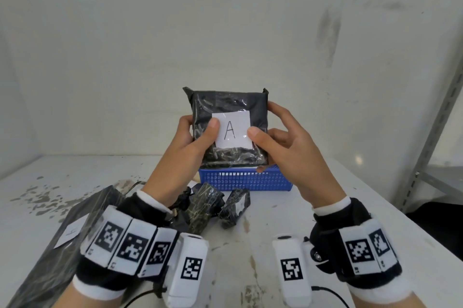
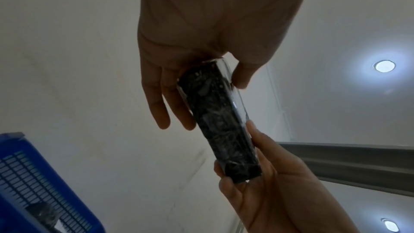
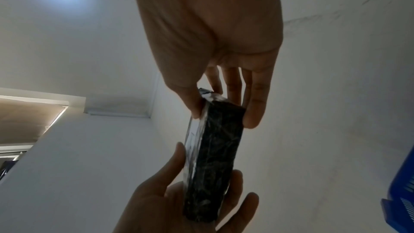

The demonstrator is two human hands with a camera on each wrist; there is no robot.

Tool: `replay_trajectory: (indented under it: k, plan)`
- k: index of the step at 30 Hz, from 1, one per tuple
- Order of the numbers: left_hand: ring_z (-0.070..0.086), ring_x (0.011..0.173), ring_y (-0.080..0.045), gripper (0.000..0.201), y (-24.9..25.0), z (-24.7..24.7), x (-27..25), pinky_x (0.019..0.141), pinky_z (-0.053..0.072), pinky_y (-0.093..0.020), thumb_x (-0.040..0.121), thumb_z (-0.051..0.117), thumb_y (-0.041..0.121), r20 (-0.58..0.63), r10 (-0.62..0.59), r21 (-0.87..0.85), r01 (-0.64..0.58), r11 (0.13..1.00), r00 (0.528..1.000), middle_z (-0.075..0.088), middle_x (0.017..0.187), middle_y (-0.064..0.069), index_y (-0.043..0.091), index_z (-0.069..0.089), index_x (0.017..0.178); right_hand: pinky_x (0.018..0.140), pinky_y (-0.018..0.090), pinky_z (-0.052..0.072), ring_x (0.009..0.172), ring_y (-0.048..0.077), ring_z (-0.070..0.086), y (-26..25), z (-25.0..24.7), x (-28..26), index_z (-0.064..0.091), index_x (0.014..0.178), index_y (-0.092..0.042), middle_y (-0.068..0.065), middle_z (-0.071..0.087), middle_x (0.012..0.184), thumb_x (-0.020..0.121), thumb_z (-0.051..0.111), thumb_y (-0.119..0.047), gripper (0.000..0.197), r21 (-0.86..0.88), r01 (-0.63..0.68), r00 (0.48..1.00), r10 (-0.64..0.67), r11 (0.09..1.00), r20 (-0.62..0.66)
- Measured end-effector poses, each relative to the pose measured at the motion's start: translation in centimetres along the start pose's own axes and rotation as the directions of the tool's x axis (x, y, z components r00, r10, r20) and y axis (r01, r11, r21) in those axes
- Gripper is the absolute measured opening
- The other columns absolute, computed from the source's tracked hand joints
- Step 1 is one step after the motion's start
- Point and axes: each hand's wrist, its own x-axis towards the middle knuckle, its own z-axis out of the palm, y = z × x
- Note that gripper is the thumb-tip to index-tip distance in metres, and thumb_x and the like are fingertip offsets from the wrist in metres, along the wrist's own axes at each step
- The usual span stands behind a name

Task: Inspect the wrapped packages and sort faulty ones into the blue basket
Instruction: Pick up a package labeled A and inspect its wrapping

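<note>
I hold a black wrapped package [image 1: 233, 104] upright in front of me, its white label [image 1: 234, 129] marked "A" facing me. My left hand [image 1: 193, 137] grips its left edge, thumb on the label. My right hand [image 1: 280, 139] grips the right edge, thumb at the label's corner. The package hangs just above the blue basket [image 1: 248, 179]. In the left wrist view my left hand [image 2: 201, 70] pinches the end of the package [image 2: 221, 121]. In the right wrist view my right hand [image 3: 224, 95] pinches the package [image 3: 215, 162], thumb and fingers on opposite faces.
Two small wrapped packages [image 1: 208, 202] [image 1: 235, 207] lie on the white table [image 1: 313, 207] in front of the basket. A large flat black package [image 1: 57, 240] lies at the left. The blue basket [image 2: 33, 174] holds a dark package [image 2: 42, 213]. A metal shelf frame [image 1: 441, 117] stands at the right.
</note>
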Motion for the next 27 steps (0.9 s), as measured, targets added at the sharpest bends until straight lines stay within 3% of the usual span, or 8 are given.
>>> replay_trajectory:
  k: [5, 10, 14, 17, 19, 22, 25, 27]
  plan:
    - [0.072, 0.092, -0.021, 0.062, 0.6, -2.3, 0.9, 0.087, 0.058, -0.040, 0.082, 0.073, 0.025, 0.080, -0.064, 0.207, 0.046, 0.977, 0.995, 0.069, 0.108, -0.006, 0.026, 0.047, 0.138, 0.059, 0.033, 0.061, 0.084, 0.029, 0.073, 1.4, 0.8, 1.2, 0.044, 0.148, -0.031, 0.016, 0.076, 0.094, 0.094, 0.067, -0.030, 0.058, 0.031, -0.045, 0.996, 0.047, 0.999, -0.076]
    - [0.074, 0.085, -0.024, 0.057, 1.6, -5.0, 2.2, 0.075, 0.061, -0.031, 0.066, 0.074, 0.018, 0.060, -0.119, -0.021, 0.120, 0.993, 0.991, 0.076, 0.093, -0.014, 0.006, 0.058, 0.120, 0.062, 0.037, 0.063, 0.072, 0.023, 0.074, 2.4, 2.7, 3.3, 0.048, 0.143, -0.027, 0.003, 0.078, 0.088, 0.097, 0.063, -0.036, 0.049, 0.057, -0.093, 0.993, 0.097, 0.994, -0.073]
    - [0.073, 0.082, -0.024, 0.028, 1.2, -7.7, 4.7, 0.075, 0.061, -0.028, 0.083, 0.068, 0.008, -0.044, -0.135, -0.087, 0.131, 0.988, 0.990, 0.073, 0.100, -0.018, -0.004, 0.063, 0.108, 0.068, 0.033, 0.062, 0.064, 0.015, 0.070, 3.3, 4.6, 5.2, 0.044, 0.144, -0.028, 0.001, 0.074, 0.093, 0.100, 0.054, -0.043, 0.047, -0.026, -0.105, 0.994, 0.105, 0.994, -0.014]
    - [0.069, 0.086, -0.024, 0.027, -0.2, -10.3, 7.7, 0.074, 0.061, -0.029, 0.091, 0.062, 0.005, -0.147, -0.167, -0.107, 0.152, 0.983, 0.975, 0.067, 0.110, -0.022, -0.013, 0.061, 0.112, 0.066, 0.027, 0.059, 0.061, 0.006, 0.065, 4.7, 6.0, 6.1, 0.045, 0.141, -0.027, 0.000, 0.074, 0.091, 0.101, 0.054, -0.040, 0.044, -0.095, -0.117, 0.993, 0.120, 0.989, 0.023]
    - [0.067, 0.086, -0.023, 0.029, -1.5, -11.9, 9.9, 0.068, 0.061, -0.029, 0.090, 0.063, 0.002, -0.217, -0.224, -0.080, 0.211, 0.974, 0.950, 0.064, 0.114, -0.024, -0.014, 0.059, 0.113, 0.071, 0.029, 0.059, 0.067, 0.007, 0.066, 6.4, 7.1, 6.5, 0.047, 0.139, -0.026, 0.003, 0.074, 0.094, 0.101, 0.056, -0.036, 0.040, -0.154, -0.137, 0.988, 0.146, 0.979, 0.050]
    - [0.065, 0.090, -0.028, 0.029, -4.5, -13.7, 13.8, 0.062, 0.061, -0.031, 0.089, 0.065, 0.001, -0.329, -0.355, -0.130, 0.330, 0.935, 0.875, 0.062, 0.118, -0.025, -0.011, 0.058, 0.113, 0.089, 0.038, 0.054, 0.096, 0.018, 0.067, 9.4, 8.6, 7.0, 0.055, 0.133, -0.025, 0.004, 0.071, 0.104, 0.100, 0.058, -0.035, 0.035, -0.307, -0.161, 0.971, 0.206, 0.938, 0.121]
    - [0.063, 0.107, -0.028, 0.037, -7.9, -14.8, 16.3, 0.082, 0.054, -0.023, 0.093, 0.064, 0.010, -0.371, -0.435, -0.111, 0.426, 0.898, 0.820, 0.062, 0.124, -0.016, 0.003, 0.055, 0.128, 0.089, 0.027, 0.049, 0.104, 0.012, 0.064, 12.3, 9.7, 6.7, 0.063, 0.124, -0.028, -0.004, 0.069, 0.110, 0.097, 0.062, -0.033, 0.027, -0.449, -0.147, 0.931, 0.276, 0.882, 0.238]
    - [0.067, 0.104, -0.018, 0.040, -11.1, -15.5, 18.0, 0.084, 0.047, -0.019, 0.095, 0.061, 0.016, -0.388, -0.447, 0.076, 0.512, 0.856, 0.806, 0.063, 0.125, -0.006, 0.011, 0.054, 0.134, 0.098, 0.027, 0.048, 0.107, 0.008, 0.061, 14.0, 10.3, 6.4, 0.066, 0.121, -0.029, -0.010, 0.068, 0.111, 0.096, 0.065, -0.031, 0.026, -0.515, -0.104, 0.901, 0.300, 0.851, 0.314]
